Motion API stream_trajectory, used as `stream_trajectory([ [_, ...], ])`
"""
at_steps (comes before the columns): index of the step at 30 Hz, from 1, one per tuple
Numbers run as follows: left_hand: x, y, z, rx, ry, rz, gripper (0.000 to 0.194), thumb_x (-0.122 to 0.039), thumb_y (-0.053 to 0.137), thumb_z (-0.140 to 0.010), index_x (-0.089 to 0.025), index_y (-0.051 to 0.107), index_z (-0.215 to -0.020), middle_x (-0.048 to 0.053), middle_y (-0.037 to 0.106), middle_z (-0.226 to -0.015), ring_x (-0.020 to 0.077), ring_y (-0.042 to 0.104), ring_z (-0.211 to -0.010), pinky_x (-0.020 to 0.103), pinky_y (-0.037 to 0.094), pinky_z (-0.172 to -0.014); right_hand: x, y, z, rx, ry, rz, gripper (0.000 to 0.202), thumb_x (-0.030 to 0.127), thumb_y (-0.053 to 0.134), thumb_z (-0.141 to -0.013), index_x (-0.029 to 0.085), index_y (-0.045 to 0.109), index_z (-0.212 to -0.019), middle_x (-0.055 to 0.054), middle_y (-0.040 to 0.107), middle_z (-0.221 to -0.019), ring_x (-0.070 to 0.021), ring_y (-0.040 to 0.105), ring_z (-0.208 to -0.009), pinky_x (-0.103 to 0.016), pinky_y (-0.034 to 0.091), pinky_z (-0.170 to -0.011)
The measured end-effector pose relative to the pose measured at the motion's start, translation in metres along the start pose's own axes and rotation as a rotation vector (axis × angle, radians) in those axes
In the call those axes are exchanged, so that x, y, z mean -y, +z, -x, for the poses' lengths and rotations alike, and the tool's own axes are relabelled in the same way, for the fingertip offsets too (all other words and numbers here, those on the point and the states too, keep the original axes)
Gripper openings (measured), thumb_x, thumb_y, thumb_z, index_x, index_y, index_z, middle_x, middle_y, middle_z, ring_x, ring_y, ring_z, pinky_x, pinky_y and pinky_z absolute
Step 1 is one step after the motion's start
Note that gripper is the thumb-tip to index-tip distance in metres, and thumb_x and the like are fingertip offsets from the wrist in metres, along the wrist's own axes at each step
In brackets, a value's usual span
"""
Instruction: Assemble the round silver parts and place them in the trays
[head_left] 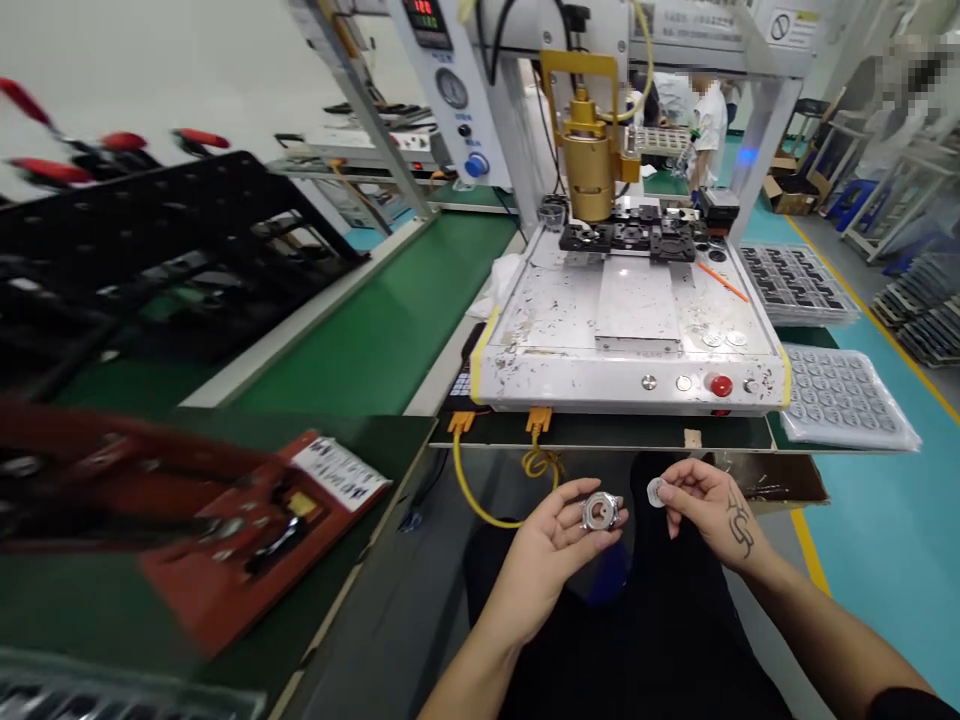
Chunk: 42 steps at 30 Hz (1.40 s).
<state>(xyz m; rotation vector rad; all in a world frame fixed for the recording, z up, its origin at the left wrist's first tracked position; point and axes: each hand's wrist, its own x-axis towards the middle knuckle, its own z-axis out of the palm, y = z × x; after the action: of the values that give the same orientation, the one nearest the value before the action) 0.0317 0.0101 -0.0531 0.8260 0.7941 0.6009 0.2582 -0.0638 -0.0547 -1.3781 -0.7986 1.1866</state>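
Observation:
Between the thumb and fingers of my left hand (559,530) is a silver watch case (600,511), ring-shaped, with lugs and an open centre. My right hand (705,505), a little to its right, pinches a small round whitish translucent disc (657,492) between thumb and fingertips; its exact kind does not show. The two pieces are apart, held above my lap below the bench edge. In front stands a white press machine (540,300) with a gold cylindrical head (588,175) over a black fixture (630,238).
A red lever press (225,560) stands on the left bench. A green conveyor belt (382,310) runs behind it. Right of the machine lie a tray of round clear parts (847,395) and a tray of dark parts (795,280). Yellow cables (480,510) hang under the machine. People in white work farther back.

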Motion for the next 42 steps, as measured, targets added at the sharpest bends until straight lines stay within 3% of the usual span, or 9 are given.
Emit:
stream_trajectory([
  [7,-0.018,-0.003,0.017,-0.032,0.063,0.119,0.051,-0.043,0.090,-0.086,-0.015,0.074,-0.125,0.015,0.082,-0.117,0.0340,0.078,-0.114,0.050,0.062,-0.106,0.017,0.031,-0.011,0.147,0.020,-0.022,0.042,0.059,0.085,-0.086,0.020,0.070,-0.088,0.002,0.066,-0.061,-0.0157,0.065,-0.054,-0.031,0.054,-0.060],
  [16,-0.023,-0.004,0.029,-0.007,0.144,0.121,0.048,-0.045,0.085,-0.090,-0.017,0.075,-0.128,0.015,0.083,-0.116,0.0349,0.077,-0.117,0.053,0.062,-0.107,0.022,0.032,-0.015,0.346,0.139,-0.123,0.035,0.051,0.081,-0.094,0.021,0.064,-0.086,0.003,0.061,-0.064,-0.0131,0.058,-0.055,-0.029,0.048,-0.058],
  [27,-0.024,-0.003,0.032,-0.001,0.098,0.224,0.047,-0.042,0.086,-0.090,-0.015,0.076,-0.128,0.015,0.083,-0.117,0.0348,0.077,-0.116,0.055,0.060,-0.110,0.033,0.037,-0.010,0.358,0.202,-0.098,0.044,0.058,0.082,-0.090,0.021,0.061,-0.080,0.004,0.055,-0.060,-0.0111,0.045,-0.050,-0.027,0.033,-0.049],
  [33,-0.024,-0.002,0.034,0.008,0.111,0.238,0.047,-0.042,0.086,-0.090,-0.016,0.076,-0.129,0.015,0.082,-0.119,0.0342,0.077,-0.117,0.054,0.061,-0.109,0.031,0.030,-0.010,0.359,0.149,0.042,0.041,0.056,0.075,-0.097,0.021,0.060,-0.082,0.004,0.050,-0.061,-0.0106,0.035,-0.056,-0.028,0.024,-0.054],
  [37,-0.022,0.000,0.036,-0.001,0.145,0.196,0.048,-0.044,0.084,-0.092,-0.016,0.076,-0.130,0.014,0.082,-0.119,0.0348,0.076,-0.118,0.054,0.061,-0.109,0.041,0.034,-0.008,0.353,0.041,0.261,0.041,0.058,0.070,-0.099,0.021,0.062,-0.084,0.001,0.054,-0.071,-0.0141,0.042,-0.065,-0.029,0.034,-0.061],
  [42,-0.021,0.004,0.038,-0.015,0.190,0.146,0.048,-0.045,0.082,-0.094,-0.016,0.075,-0.131,0.014,0.081,-0.121,0.0337,0.076,-0.119,0.052,0.062,-0.109,0.052,0.047,-0.005,0.359,-0.188,0.347,0.032,0.049,0.064,-0.104,0.022,0.061,-0.087,-0.005,0.062,-0.108,-0.0200,0.057,-0.096,-0.032,0.046,-0.084],
])
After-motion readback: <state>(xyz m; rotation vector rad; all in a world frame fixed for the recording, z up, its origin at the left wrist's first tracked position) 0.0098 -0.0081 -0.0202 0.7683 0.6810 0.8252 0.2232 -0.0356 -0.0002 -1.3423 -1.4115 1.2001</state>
